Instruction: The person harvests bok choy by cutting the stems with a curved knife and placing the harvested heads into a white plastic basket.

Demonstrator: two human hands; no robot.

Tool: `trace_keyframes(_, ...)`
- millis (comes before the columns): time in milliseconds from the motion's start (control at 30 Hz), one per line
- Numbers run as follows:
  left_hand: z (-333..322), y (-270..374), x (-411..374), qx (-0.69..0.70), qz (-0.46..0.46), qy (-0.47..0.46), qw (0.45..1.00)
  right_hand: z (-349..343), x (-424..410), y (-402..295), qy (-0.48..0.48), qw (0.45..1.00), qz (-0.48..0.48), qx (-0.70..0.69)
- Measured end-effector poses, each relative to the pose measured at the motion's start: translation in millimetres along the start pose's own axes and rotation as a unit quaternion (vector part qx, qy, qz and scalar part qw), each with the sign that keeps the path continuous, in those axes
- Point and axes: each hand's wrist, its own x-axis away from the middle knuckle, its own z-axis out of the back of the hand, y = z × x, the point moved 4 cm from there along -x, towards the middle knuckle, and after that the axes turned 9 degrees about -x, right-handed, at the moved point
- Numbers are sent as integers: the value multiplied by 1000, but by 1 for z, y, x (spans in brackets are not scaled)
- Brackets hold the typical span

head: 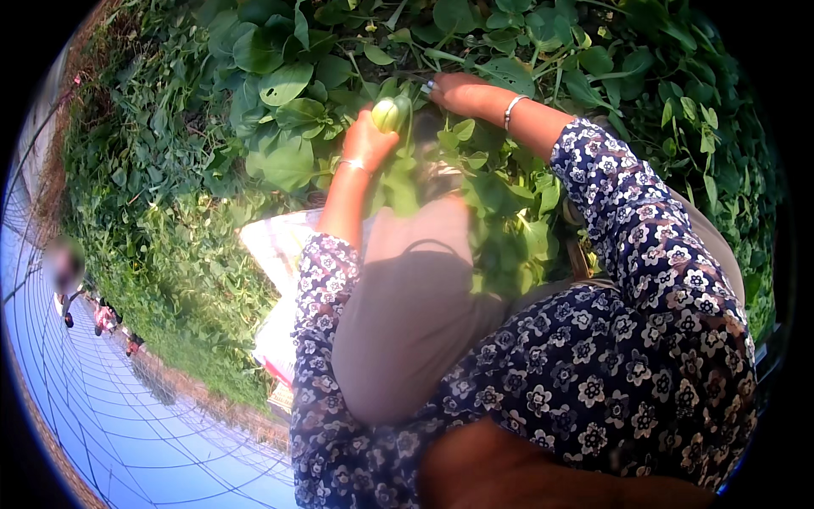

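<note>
Low among the leafy green plants, my left hand is closed around the pale, thick base of a leafy green vegetable. To its right, my right hand is down in the foliage with a ring and a bracelet showing. A narrow, thin object extends left from its fingers, partly hidden by leaves; I cannot tell what it is. The fingertips of my right hand are partly covered, so its grip is unclear. Broad leaves surround both hands.
A white sack lies beside my left forearm, on the plants. My bent knee is between my arms. Beyond the bed, netting spans the lower left, with people in the distance near it. Dense foliage runs along the right.
</note>
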Motion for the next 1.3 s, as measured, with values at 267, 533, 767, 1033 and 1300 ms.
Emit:
trace_keyframes(267, 1, 21, 18, -60, -3, 17, 998, 15, -9, -5, -34, 996, 24, 79)
trace_keyframes(533, -7, 25, 21, -84, -30, 34, 995, 12, -24, -3, -72, 988, 46, 128)
trace_keyframes(767, -3, 35, 26, -83, -48, 39, 995, 19, -11, 5, -53, 991, 32, 120)
trace_keyframes(1033, -5, 34, 24, -94, -34, 26, 995, 19, -12, 15, -54, 988, 41, 139)
trace_keyframes(1300, -10, 30, 24, -94, -58, 42, 993, 21, 7, 17, -71, 990, 7, 124)
